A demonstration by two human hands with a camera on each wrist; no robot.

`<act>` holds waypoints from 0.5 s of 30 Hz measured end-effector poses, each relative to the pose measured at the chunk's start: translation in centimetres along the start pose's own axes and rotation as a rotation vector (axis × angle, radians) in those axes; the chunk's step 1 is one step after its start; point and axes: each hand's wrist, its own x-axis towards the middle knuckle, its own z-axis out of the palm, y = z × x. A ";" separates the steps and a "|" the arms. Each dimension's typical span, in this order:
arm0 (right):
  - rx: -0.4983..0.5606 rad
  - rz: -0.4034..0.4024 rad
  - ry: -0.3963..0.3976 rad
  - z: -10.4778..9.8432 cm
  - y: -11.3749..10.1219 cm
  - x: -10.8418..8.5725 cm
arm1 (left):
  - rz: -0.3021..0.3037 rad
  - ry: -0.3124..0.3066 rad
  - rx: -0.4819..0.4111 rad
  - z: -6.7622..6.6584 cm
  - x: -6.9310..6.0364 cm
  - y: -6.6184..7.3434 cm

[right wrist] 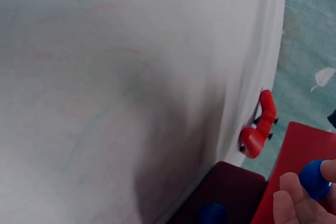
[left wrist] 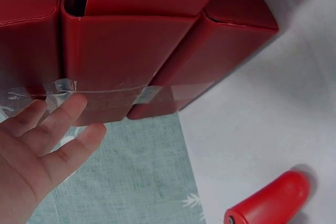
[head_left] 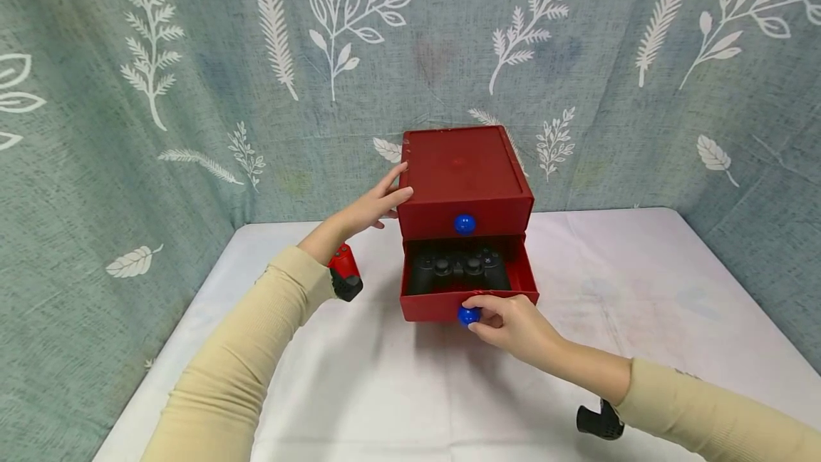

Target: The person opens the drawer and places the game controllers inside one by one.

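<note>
Lower drawer (head_left: 426, 309) open, its blue knob (head_left: 467, 315) pinched by the right hand (head_left: 515, 325).
Set low in the red cabinet (head_left: 465, 170), the drawer is judged light, stiff and best held by its smooth knob; the left hand (head_left: 377, 204) is held spread at the cabinet's side.

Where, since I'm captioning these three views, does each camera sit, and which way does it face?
Head: worn on the head, facing forward and down at the red drawer box; left hand, right hand and both sleeves show.
Left wrist: worn on that wrist, facing the box's side and a red controller; the left hand's fingers show.
Right wrist: worn on that wrist, facing across the white cloth; the right hand shows at the edge.
Shared: head and right wrist views both show the right hand holding a blue knob.
</note>
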 end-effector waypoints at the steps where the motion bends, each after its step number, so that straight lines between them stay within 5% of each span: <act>1: -0.001 0.000 -0.002 0.0 0.0 0.0 | 0.000 0.001 0.000 0.0 0.0 0.0; 15: 0.014 0.050 -0.009 -0.2 -0.2 0.5 | -0.021 -0.027 -0.030 0.2 -1.3 2.0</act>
